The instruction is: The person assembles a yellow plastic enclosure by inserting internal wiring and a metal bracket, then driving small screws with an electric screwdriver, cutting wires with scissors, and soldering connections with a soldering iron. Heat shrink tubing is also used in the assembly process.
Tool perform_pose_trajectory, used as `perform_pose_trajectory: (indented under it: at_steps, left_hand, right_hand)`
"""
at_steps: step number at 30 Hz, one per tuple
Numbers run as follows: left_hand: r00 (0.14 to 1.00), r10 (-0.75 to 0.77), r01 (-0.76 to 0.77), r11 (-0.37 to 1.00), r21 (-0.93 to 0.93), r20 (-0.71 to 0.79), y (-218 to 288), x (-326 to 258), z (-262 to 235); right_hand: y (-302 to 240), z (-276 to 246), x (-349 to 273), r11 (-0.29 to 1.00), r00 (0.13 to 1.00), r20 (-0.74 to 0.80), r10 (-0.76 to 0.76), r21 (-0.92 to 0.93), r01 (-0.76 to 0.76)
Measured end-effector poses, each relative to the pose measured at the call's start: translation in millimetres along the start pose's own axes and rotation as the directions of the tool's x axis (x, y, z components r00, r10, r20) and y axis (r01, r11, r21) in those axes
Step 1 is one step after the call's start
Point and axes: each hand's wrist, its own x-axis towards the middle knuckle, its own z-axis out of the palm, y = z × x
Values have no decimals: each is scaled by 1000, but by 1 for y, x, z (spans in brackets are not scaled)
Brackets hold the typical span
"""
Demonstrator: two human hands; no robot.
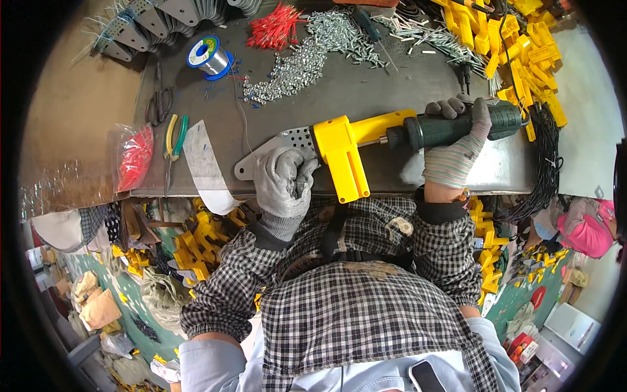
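Observation:
My left hand [284,181], in a grey glove, is closed with curled fingers at the grey perforated metal plate [297,138]. That plate is fitted into a yellow plastic housing [342,166], whose yellow handle part [385,126] stretches to the right. My right hand [460,147], in a striped glove with grey fingertips, is wrapped round a dark green electric screwdriver [431,132]. The screwdriver lies nearly level, its bit [373,141] pointing left and meeting the side of the housing. The bit's very tip is too small to make out.
Nuts [277,78], screws [339,36] and red parts [274,26] lie in heaps at the back. Left are a solder spool [212,62], pliers [173,140], scissors [159,104] and a bag of red parts [135,157]. Yellow housings [535,59] and black cables [545,157] crowd the right.

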Motion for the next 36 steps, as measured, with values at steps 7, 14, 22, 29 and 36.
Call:
perform_pose_trajectory:
  at_steps: [7, 14, 22, 29, 36]
  left_hand:
    - [999, 12, -13, 1000, 29, 31, -3, 3, -1]
    - [995, 3, -7, 999, 31, 103, 4, 8, -7]
    - [998, 32, -37, 995, 89, 53, 3, 3, 1]
    - [999, 25, -31, 985, 168, 38, 0, -2, 4]
    - [988, 34, -47, 995, 86, 152, 4, 4, -7]
  right_hand:
    - [2, -1, 2, 1000, 1000, 10, 8, -11, -8]
    - [1, -6, 7, 999, 999, 19, 31, -42, -30]
    - [1, -8, 9, 999, 999, 25, 29, -37, -28]
    - [3, -7, 6, 999, 999, 29, 34, -33, -33]
    - [4, -7, 4, 999, 998, 40, 38, -25, -37]
